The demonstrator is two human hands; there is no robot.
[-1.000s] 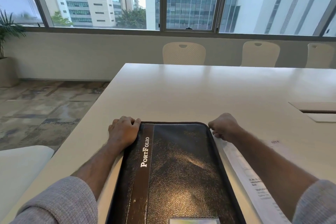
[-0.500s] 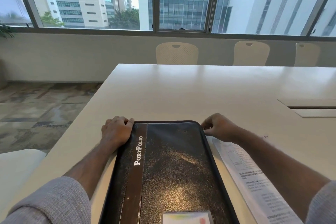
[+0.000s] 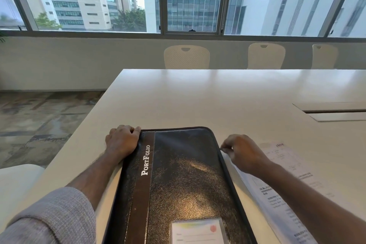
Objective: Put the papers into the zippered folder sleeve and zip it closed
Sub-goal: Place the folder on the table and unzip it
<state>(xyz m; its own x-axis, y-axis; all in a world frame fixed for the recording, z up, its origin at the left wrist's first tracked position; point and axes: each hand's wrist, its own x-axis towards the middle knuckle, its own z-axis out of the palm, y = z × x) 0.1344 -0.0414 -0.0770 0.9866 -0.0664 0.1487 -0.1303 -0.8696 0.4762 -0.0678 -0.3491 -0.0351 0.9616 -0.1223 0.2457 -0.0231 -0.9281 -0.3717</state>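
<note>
One black folder (image 3: 178, 180) is laid flat on the white counter (image 3: 217, 101). Its top left corner is pressed by the left hand (image 3: 122, 141). At 3 o'clock, the zipper pull (image 3: 222, 149) looks pinched by the right hand's (image 3: 242, 153) fingers. It should be pulled slowly. Papers (image 3: 285, 164) are beside it.

One portfolio (image 3: 178, 184), one printed sheet (image 3: 285, 166) (possibly more beneath), one worktop (image 3: 217, 101), three chairs (image 3: 186, 57) and two hands (image 3: 122, 140).

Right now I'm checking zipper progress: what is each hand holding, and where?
Right hand pinches the zipper pull on the portfolio right edge; left hand presses its spine corner flat.
</note>
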